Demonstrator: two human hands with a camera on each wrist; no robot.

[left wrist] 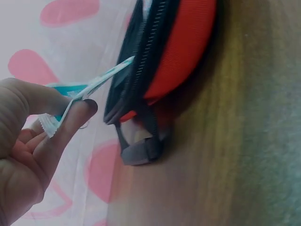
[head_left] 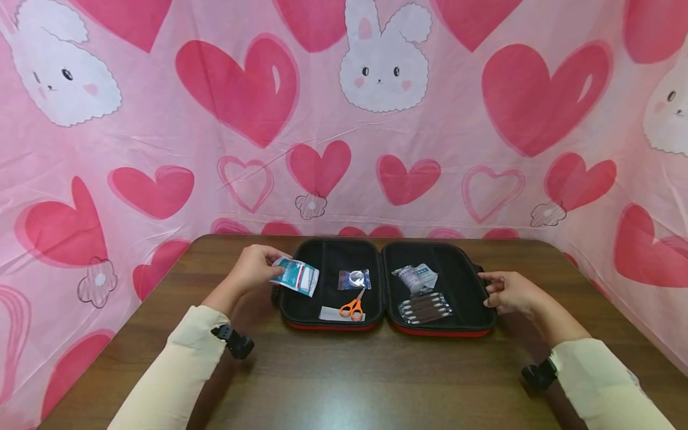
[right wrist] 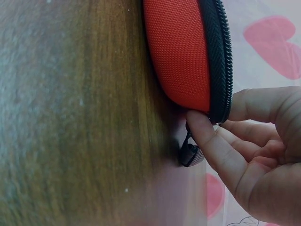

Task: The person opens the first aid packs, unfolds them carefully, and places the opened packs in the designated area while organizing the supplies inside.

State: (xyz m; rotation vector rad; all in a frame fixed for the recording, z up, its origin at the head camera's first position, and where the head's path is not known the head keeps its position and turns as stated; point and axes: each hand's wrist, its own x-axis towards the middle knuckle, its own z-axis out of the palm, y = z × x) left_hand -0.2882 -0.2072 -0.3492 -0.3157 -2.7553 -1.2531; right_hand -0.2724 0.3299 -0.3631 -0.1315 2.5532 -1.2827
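Note:
A zippered case point(head_left: 457, 269), black inside and red outside, lies opened flat on the table. My left hand point(head_left: 251, 269) pinches a teal-and-white packet point(head_left: 295, 276) by its edge, between thumb and fingers, over the left half's outer side. Seen edge-on in the left wrist view, the packet point(left wrist: 106, 75) reaches to the zipper rim. At the far right my right hand point(head_left: 513, 291) grips the case's outer edge; in the right wrist view the thumb and fingers are on either side of the black zipper rim point(right wrist: 218, 61).
The left half holds orange-handled scissors point(head_left: 352, 309), a white strip point(head_left: 329, 313) and a small wrapped roll point(head_left: 356, 279). In the right half are a bag of cotton swabs point(head_left: 426, 308) and clear-wrapped items point(head_left: 416, 278). A patterned pink cloth point(head_left: 371, 131) hangs behind the table point(head_left: 344, 376).

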